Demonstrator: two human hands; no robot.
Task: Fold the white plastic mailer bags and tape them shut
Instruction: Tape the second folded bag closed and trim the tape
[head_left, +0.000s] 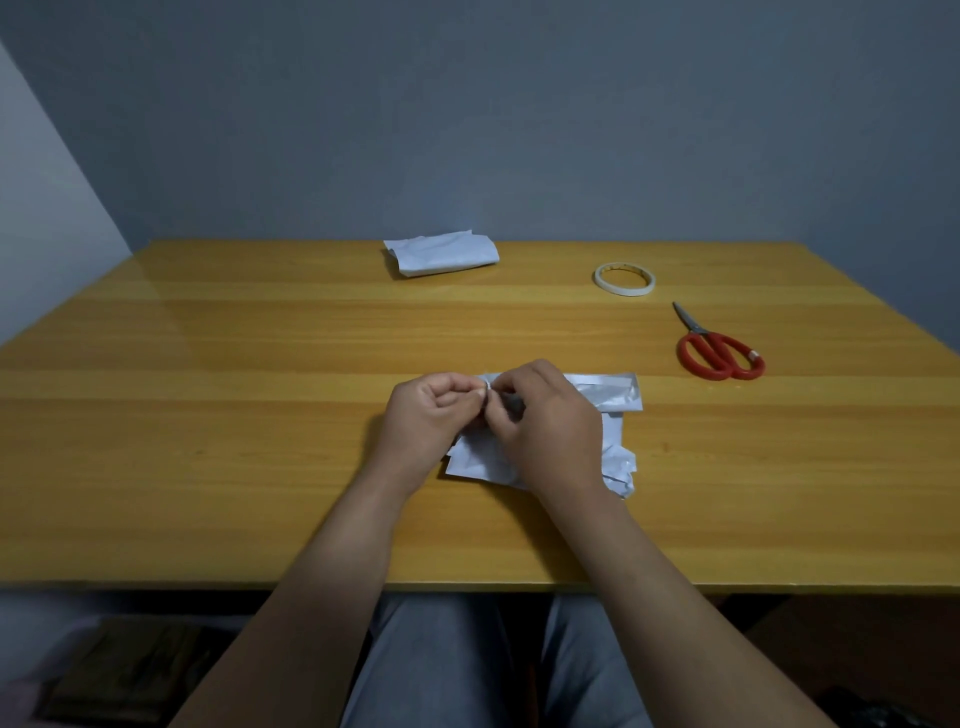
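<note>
together over the near mailer bag (618, 397) on the counter (208, 415), the left hand (431, 415) and right hand (550, 421) pinch something small between fingertips, likely tape, while the tape roll (625, 279), scissors (719, 351) and folded bag (441, 253) wait beyond.

A wide wooden surface (208, 405) lies mostly bare. Its whole left half is open, with nothing to block a reach. At the middle, near the front edge, both hands, left hand (431, 415) and right hand (550, 426), sit close together over a crumpled white mailer bag (615, 415), filling that spot. At the far edge, a folded mailer bag (441, 253) lies alone. To the right, a tape roll (625, 279) and red-handled scissors (719, 349) lie near each other, with clear wood between them and the hands. A grey wall (519, 130) closes off the back.
</note>
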